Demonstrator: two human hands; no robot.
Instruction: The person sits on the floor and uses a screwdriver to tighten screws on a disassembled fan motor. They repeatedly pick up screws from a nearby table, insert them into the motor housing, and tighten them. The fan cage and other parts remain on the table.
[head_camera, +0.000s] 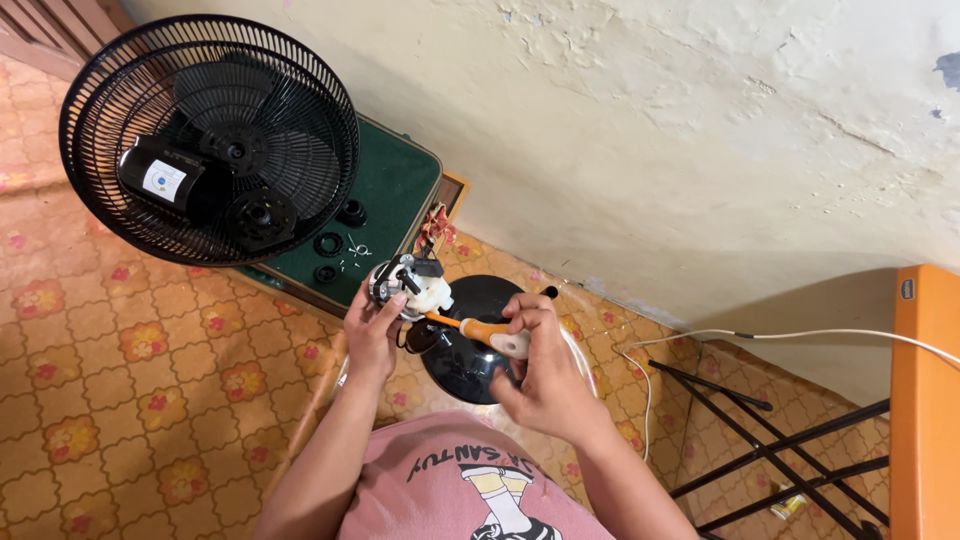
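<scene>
A round white label with a small blue mark (165, 180) sits on the black cylindrical motor housing (170, 178) that lies inside the black fan grille (208, 140), left of the grille's centre. A 2nd label, a small blue oval sticker (907, 289), is stuck near the top edge of the orange cabinet side (925, 400), far to the right of the grille. No packages, signs or screens show.

Soft, even daylight, sharp focus throughout, faint shadows on the wall (700, 120), slight wide-angle bending at edges.
</scene>
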